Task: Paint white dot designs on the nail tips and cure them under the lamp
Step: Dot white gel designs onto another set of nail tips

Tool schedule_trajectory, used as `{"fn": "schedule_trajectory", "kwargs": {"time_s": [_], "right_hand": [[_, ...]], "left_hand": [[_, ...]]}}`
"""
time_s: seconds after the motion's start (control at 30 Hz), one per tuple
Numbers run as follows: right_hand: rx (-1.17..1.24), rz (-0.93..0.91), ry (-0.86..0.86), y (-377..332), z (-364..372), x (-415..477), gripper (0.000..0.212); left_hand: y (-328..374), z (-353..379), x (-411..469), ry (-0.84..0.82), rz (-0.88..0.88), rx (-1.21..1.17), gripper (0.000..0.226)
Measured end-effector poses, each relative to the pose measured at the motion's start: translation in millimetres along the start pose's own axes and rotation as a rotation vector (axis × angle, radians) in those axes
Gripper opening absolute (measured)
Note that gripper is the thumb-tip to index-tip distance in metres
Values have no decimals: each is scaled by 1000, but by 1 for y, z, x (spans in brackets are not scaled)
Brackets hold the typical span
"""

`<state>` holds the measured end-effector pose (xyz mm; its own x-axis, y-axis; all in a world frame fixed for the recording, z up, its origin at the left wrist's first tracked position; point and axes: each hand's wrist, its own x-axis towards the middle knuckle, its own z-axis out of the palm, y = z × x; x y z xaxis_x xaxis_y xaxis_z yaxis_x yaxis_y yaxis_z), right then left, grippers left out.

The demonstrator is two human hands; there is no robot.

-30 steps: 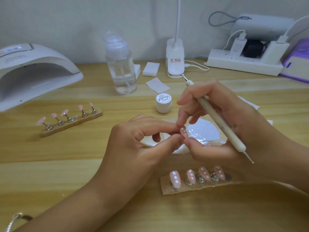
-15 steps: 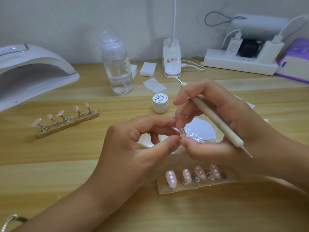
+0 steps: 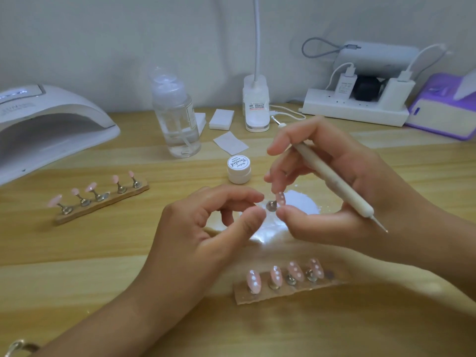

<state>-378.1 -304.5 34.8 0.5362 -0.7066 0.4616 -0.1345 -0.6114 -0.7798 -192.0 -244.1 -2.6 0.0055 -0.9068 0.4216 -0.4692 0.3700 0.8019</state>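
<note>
My right hand [image 3: 334, 199], dotting tool [image 3: 334, 180] tucked in, pinches the dotted nail tip [image 3: 281, 197] at twelve o'clock from the finished strip [image 3: 257, 297]; left hand [image 3: 195, 228] pinches its metal stand [image 3: 271, 206]. A slipping grip could smear dots I judge uncured.

Soft even light, bright glare on the plastic sheet [image 3: 301, 202], edges bowed, slight blur.

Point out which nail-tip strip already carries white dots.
The near strip: its four tips show white dots. The far-left strip beside the curing lamp holds plain pink tips.
</note>
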Motion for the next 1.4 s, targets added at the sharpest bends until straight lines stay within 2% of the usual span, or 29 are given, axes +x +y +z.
{"fn": "schedule_trajectory", "kwargs": {"time_s": [0.23,0.4,0.5,0.6,0.7,1.07,1.4], "right_hand": [[-21,-46,32,-12,-34,-1,45],[-132,62,68,-2,-38,-43,44],[-136,103,90,4,-30,-66,45],[-89,116,110,6,-21,-75,50],[-55,115,114,7,-15,-72,50],[-27,201,109,4,-7,-77,43],[5,120,92,12,-5,-85,45]], "left_hand": [[3,0,-2,-10,-20,-43,31],[10,-2,-3,-83,18,-88,35],[15,-4,-4,-200,130,0,33],[19,-2,-7,-319,280,163,43],[21,1,-10,-374,356,295,51],[14,6,-10,-369,353,390,39],[13,6,-10,-387,313,364,34]]}}
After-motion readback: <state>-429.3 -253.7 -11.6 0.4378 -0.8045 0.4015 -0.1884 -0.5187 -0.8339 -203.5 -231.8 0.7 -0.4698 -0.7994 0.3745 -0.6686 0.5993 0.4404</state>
